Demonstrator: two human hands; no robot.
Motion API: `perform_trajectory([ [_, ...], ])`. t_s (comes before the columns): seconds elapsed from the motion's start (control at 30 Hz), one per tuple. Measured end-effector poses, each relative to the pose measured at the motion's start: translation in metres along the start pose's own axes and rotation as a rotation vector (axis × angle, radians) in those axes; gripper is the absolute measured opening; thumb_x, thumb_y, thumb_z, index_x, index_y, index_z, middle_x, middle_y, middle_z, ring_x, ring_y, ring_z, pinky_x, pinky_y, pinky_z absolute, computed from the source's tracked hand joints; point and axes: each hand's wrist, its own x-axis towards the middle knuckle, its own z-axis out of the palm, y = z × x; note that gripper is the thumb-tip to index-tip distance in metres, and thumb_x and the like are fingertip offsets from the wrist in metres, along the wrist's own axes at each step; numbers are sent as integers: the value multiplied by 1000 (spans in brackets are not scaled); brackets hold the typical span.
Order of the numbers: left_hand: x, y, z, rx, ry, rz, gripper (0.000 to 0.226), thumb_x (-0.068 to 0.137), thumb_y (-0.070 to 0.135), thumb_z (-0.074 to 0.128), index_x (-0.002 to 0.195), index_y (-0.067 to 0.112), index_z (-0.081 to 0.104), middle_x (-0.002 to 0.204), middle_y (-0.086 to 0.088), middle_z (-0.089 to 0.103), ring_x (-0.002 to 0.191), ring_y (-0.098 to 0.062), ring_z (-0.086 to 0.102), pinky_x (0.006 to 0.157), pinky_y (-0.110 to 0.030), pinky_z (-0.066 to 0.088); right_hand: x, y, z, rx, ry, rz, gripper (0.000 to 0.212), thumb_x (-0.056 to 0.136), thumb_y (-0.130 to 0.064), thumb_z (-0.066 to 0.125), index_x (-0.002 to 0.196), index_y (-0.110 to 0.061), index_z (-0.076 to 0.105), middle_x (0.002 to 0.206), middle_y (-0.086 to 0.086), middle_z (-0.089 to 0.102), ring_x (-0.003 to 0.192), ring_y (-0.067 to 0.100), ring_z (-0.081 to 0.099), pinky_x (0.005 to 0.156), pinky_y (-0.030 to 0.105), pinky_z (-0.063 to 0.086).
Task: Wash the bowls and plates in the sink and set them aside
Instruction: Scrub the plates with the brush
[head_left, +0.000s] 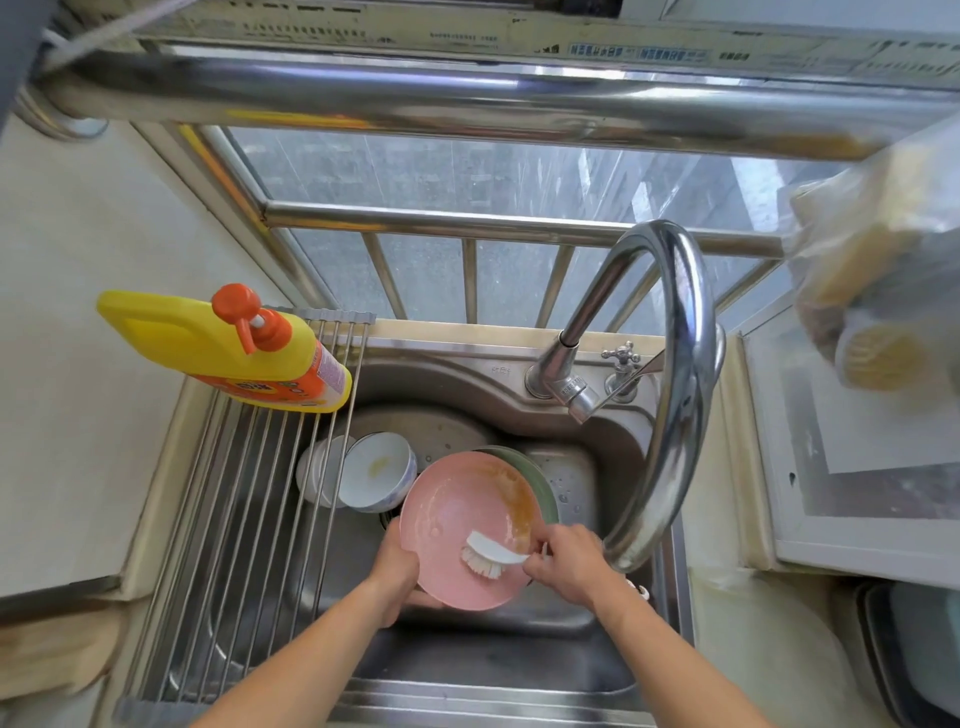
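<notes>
Left hand (397, 574): grips the near-left rim of the pink plate (457, 512), fingers curled under the edge, thumb on the upper face; holds it tilted above the sink (571, 488).

Right hand (569, 564): fingers closed around the handle of the white dish brush (485, 553); bristles press on the plate's inner face near its lower right edge.

Pink plate: round, shallow, over the middle of the basin; brown residue in an arc along its right inner rim, paler smears toward the centre.

Green dish (543, 483): directly behind the pink plate, only its right rim visible.

White bowl (376, 470): in the basin, left of the pink plate, tipped on its side with the opening facing the camera, a yellowish smear inside. A second white bowl (317, 467) lies just beside it on the left, partly under the rack rods.

Roll-up drying rack (249, 519): steel rods spanning the left part of the sink.

Detergent bottle (228, 348): yellow with orange pump, lying on its side across the rack's far end.

Faucet (670, 374): chrome gooseneck mounted at the sink's back rim, arching forward, its outlet just right of the right hand. Small cross-handled tap (621, 358) beside its base.

Plastic bag (872, 291): translucent, yellow contents, hanging at upper right.
</notes>
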Motion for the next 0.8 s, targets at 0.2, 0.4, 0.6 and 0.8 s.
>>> perform_trajectory([
  [0.2,-8,3,2,-15,-7,-29,16,101,28,50,114,34,56,106,-4,74,84,-37,75,65,-62,60,-8,-19,-6,129,249,157,19,91,-36,48,73,-29,47,83,-1,68,74,25,60,65,31,43],
  [0.4,-16,7,19,-39,19,-69,21,103,14,39,110,30,51,106,-1,70,84,-32,74,64,-56,62,6,-57,37,498,139,25,36,78,-58,38,95,-30,54,97,-1,65,91,22,62,72,25,38],
  [0.6,-17,10,16,12,-4,-76,26,103,16,35,121,32,46,108,-1,68,80,-32,75,62,-55,62,-16,-55,28,504,293,52,55,73,-65,28,103,-28,56,95,-10,63,86,19,57,75,28,35],
  [0.8,-20,3,17,-36,22,-79,23,104,16,36,109,33,52,104,-1,72,86,-32,74,67,-61,60,-27,-56,29,253,199,-238,38,82,-59,24,92,-27,41,93,4,61,88,32,58,73,36,47],
])
